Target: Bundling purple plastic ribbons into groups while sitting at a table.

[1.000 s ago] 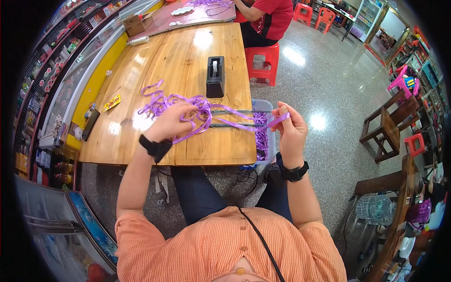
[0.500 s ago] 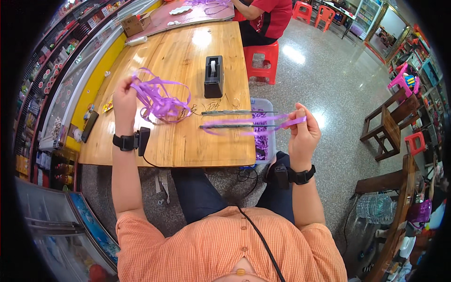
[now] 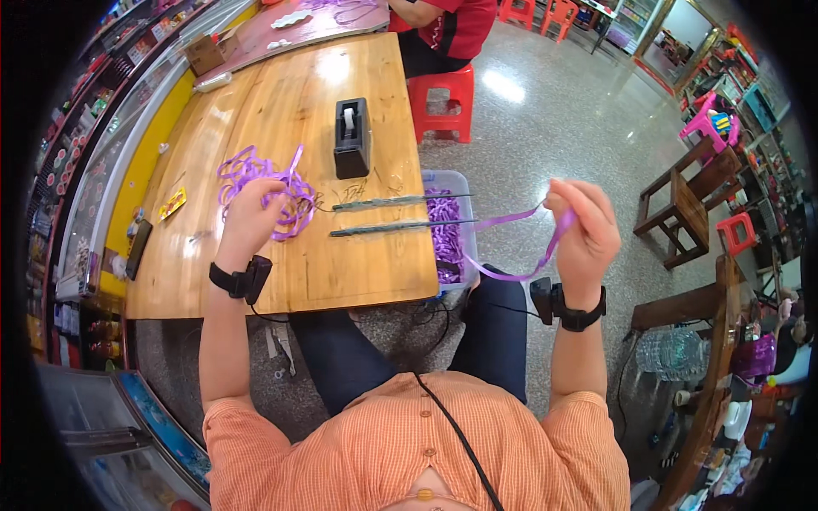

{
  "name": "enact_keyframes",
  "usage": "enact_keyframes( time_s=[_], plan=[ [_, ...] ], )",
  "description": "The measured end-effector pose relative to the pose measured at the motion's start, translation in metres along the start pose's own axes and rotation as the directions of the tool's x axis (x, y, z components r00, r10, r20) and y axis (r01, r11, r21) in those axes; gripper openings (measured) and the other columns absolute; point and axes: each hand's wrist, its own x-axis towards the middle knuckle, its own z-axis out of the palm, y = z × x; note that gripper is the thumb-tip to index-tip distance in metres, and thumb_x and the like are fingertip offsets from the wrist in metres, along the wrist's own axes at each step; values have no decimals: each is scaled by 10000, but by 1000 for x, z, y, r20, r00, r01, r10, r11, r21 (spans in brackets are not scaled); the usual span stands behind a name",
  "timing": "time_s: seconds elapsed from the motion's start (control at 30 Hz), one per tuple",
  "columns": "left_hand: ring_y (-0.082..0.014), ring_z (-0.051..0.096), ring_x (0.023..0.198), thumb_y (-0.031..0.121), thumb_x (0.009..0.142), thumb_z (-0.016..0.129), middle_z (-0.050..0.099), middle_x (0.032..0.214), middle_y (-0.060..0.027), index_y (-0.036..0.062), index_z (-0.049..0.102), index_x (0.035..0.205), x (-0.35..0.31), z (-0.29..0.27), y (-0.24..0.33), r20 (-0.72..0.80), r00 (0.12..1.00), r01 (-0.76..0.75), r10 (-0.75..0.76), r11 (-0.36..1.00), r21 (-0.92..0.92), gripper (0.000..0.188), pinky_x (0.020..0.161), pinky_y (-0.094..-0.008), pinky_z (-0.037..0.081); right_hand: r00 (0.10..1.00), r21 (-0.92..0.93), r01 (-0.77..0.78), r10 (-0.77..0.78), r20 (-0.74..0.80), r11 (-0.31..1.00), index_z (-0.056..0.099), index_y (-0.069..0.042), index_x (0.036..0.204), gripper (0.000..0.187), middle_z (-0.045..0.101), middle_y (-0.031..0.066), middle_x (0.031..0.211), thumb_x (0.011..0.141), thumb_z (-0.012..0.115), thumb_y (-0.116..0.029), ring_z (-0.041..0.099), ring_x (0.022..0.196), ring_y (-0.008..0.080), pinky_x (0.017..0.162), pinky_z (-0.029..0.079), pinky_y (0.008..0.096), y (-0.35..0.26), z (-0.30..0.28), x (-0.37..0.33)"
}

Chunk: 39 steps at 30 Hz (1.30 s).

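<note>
A loose heap of purple ribbon lies on the left of the wooden table. My left hand is at its near edge, thumb and fingers pinched together on a strand. Off the table's right edge, my right hand pinches a length of purple ribbon, which hangs in a loose curve toward the table edge. Between my hands, two thin dark rods lie roughly parallel and reach past the table's edge. Beneath their ends stands a clear plastic bin filled with cut purple strips.
A black tape dispenser stands on the wooden table beyond the rods. A small yellow packet lies at the left. At the far table a person in red sits near a red stool. A wooden chair stands at the right.
The ribbon bundle my left hand held up now rests on the table, with that hand lower beside it. My right hand has moved right, drawing its ribbon away from above the rods.
</note>
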Motion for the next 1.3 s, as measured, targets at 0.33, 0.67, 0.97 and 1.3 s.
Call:
enact_keyframes(
  time_s=[0.33,0.67,0.97,1.3],
  plan=[
    [-295,666,916,110,866,664,695,959,-145,-3,690,974,21,84,99,164,938,-268,305,940,-212,158,783,-360,522,842,-145,-105,166,514,984,726,-44,1011,188,703,154,993,847,639,-76,669,913,337,810,539,413,109,69,-23],
    [-354,647,953,145,879,617,688,973,-180,-3,687,996,55,136,142,296,839,-381,456,882,-279,201,855,-419,515,665,-18,-342,256,702,940,737,-76,1097,225,735,130,968,892,650,-109,697,917,240,810,541,344,157,102,-8],
    [-341,620,1042,130,904,595,680,1072,-164,16,672,1128,62,164,137,314,808,-426,499,862,-275,263,924,-421,489,388,159,-769,254,886,619,723,-3,1098,233,743,68,943,940,691,-172,648,907,93,832,535,284,175,136,-52],
    [-353,610,1052,141,914,594,670,1080,-174,43,642,1232,55,169,123,390,786,-442,480,877,-189,335,938,-437,477,298,250,-954,422,856,167,697,-2,1125,246,713,45,962,975,636,-186,681,894,144,852,553,305,139,142,-130]
  ],
)
